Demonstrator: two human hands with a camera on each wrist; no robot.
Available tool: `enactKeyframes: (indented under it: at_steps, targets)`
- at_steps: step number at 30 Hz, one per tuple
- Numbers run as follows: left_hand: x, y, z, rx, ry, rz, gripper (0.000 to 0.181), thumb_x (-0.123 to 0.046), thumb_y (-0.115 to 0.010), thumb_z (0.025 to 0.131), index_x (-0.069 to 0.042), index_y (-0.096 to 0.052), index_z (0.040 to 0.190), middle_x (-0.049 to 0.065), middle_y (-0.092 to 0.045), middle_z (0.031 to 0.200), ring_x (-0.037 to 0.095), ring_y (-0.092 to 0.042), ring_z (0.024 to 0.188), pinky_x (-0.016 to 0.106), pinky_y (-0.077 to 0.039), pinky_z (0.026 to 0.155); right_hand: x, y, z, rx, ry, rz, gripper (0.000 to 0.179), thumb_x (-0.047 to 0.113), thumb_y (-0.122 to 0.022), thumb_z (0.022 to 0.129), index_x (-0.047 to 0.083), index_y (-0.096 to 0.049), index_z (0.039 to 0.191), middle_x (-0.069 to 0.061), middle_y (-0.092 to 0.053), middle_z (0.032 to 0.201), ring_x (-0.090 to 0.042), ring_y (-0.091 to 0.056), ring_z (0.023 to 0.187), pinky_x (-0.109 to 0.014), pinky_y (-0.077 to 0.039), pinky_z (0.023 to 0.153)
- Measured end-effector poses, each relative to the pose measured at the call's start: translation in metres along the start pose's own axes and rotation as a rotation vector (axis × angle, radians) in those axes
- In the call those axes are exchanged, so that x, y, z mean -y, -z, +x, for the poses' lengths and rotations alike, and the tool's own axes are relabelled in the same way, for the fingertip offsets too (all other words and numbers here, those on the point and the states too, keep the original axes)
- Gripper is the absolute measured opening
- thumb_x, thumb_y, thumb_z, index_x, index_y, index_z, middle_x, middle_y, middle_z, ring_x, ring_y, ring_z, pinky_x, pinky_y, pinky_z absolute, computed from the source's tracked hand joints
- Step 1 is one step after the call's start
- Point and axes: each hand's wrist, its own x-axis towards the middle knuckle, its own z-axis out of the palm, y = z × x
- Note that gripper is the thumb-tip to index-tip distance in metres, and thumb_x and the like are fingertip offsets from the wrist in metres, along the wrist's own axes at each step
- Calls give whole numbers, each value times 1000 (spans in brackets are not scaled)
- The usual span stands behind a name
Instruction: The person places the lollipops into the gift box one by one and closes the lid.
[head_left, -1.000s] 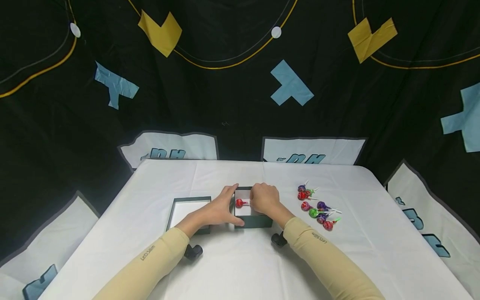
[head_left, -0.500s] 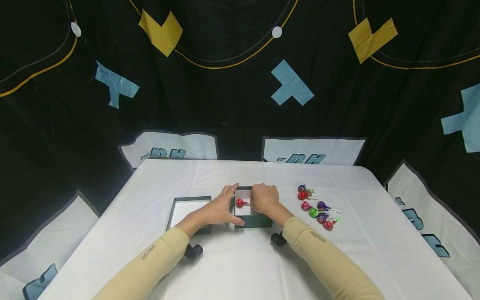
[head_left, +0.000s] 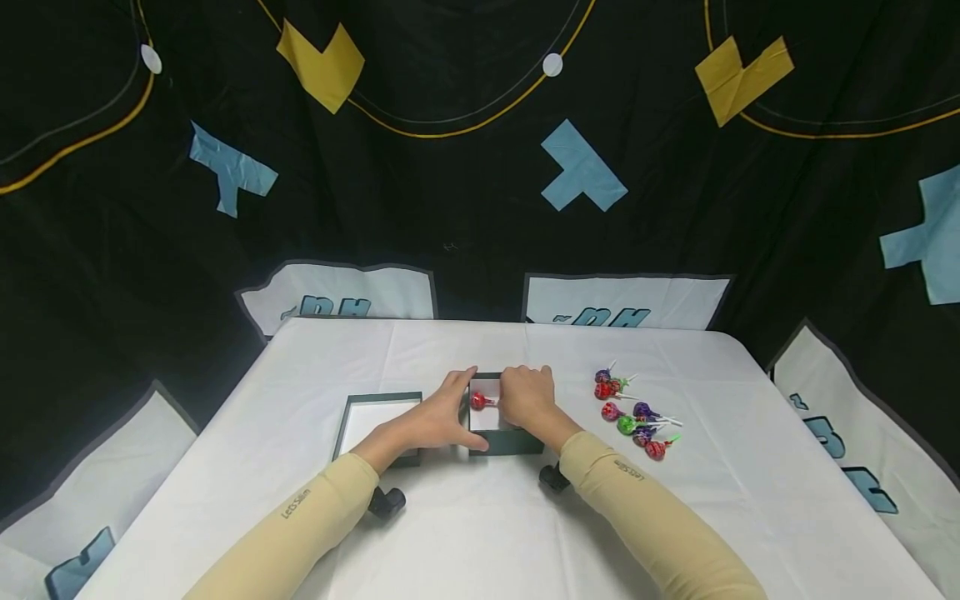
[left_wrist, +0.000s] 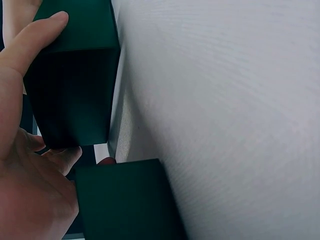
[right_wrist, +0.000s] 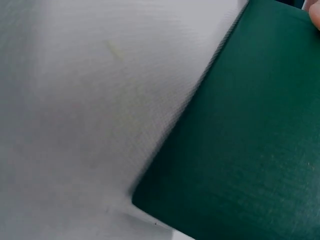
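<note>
A dark green box (head_left: 510, 443) with a white inside stands on the table in the head view. My left hand (head_left: 435, 421) grips its left end, thumb on the front wall and fingers at the back. In the left wrist view that thumb (left_wrist: 45, 31) lies along a green side of the box. A red lollipop (head_left: 477, 401) lies inside at the left, its stick running under my right hand (head_left: 527, 396). The right fingers reach down into the box, bent around the stick end; their tips are hidden. A green side of the box (right_wrist: 240, 130) fills much of the right wrist view.
A shallow lid (head_left: 408, 460) with white inside lies left of the box, partly behind the left hand. Several wrapped lollipops (head_left: 627, 425) lie loose to the right on the white-covered table (head_left: 480, 533). A black curtain (head_left: 450, 208) hangs behind.
The red lollipop in the box has shifted slightly toward the back, and the right hand has turned a little. The left hand keeps its place on the box.
</note>
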Motion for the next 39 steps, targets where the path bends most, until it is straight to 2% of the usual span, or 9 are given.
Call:
enactKeyframes:
  at_steps: [5,17,24,28,30,35,39]
  targets:
    - [1,-1,0,7,13,11,127,-48,-90,69,-15,-10,163,10,-24,161,25,-40,142,50,-39,115,-1,0,0,1,5,29,10,23,-79,85,14,-77,87,1,-70,74,-19,-62,73,-57,-43,102]
    - [-1,1,-1,8,18,32,129,-54,-88,68,-15,-9,163,10,-23,162,25,-39,143,49,-38,116,-6,6,-6,8,28,160,4,19,-78,86,15,-79,85,3,-69,71,-18,-58,73,-48,-43,87]
    - [-2,1,-2,15,34,24,129,-54,-88,69,-18,-9,163,8,-22,162,25,-39,143,51,-38,115,-11,10,-10,-25,35,218,14,24,-82,84,17,-79,95,3,-72,81,-17,-58,77,-44,-45,85]
    - [-2,1,-1,13,36,25,129,-54,-88,69,-17,-9,163,8,-22,162,25,-39,144,52,-38,115,-20,16,-13,-41,18,330,19,22,-82,85,15,-79,102,3,-70,83,-16,-58,75,-36,-50,75]
    - [-2,0,-1,13,36,27,129,-54,-88,68,-18,-9,163,8,-22,162,24,-39,144,51,-38,115,-25,19,-14,-47,11,418,20,19,-81,85,14,-79,104,1,-70,85,-17,-57,75,-32,-52,70]
    - [-2,-1,0,14,34,30,129,-54,-88,68,-18,-9,163,7,-22,163,24,-38,144,51,-38,116,-38,25,-18,-53,17,634,19,14,-80,86,10,-79,105,-2,-74,91,-18,-60,81,-32,-57,74]
    - [-2,0,-1,11,40,36,128,-54,-88,69,-18,-10,163,8,-22,163,24,-38,144,51,-36,117,-45,27,-20,-41,-18,771,19,15,-79,87,12,-79,106,-1,-75,96,-19,-64,86,-36,-58,82]
